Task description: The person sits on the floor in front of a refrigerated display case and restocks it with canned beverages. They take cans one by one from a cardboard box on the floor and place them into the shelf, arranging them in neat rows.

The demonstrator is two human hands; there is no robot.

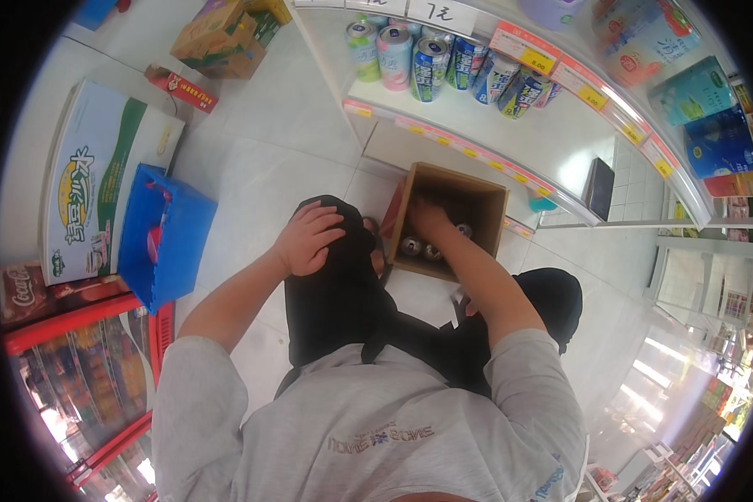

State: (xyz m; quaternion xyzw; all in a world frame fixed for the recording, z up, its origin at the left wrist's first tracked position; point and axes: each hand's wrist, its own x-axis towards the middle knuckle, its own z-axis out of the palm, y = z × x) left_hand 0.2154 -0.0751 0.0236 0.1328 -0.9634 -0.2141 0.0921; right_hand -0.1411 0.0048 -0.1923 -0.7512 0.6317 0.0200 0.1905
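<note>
A cardboard box [491, 235] stands on the tiled floor between my feet, its top uncovered. My right hand [428, 216] reaches down inside it, near the far left corner. Shadow hides its fingertips, so any grip on a can does not show. Several drink cans [411, 245] stand in the box close to my right wrist, tops up. My left hand [307, 238] rests on my left knee [326, 282], fingers spread and holding nothing. Ahead of the box, several colourful drink cans [431, 69] stand grouped at the left part of a white shelf [477, 119].
A blue plastic crate [185, 238] stands at left beside a large white carton [81, 188]. Behind them is a red-framed drinks cooler [81, 320]. Brown cartons [216, 41] lie at the upper left. A dark flat object [599, 188] leans at the shelf's right end.
</note>
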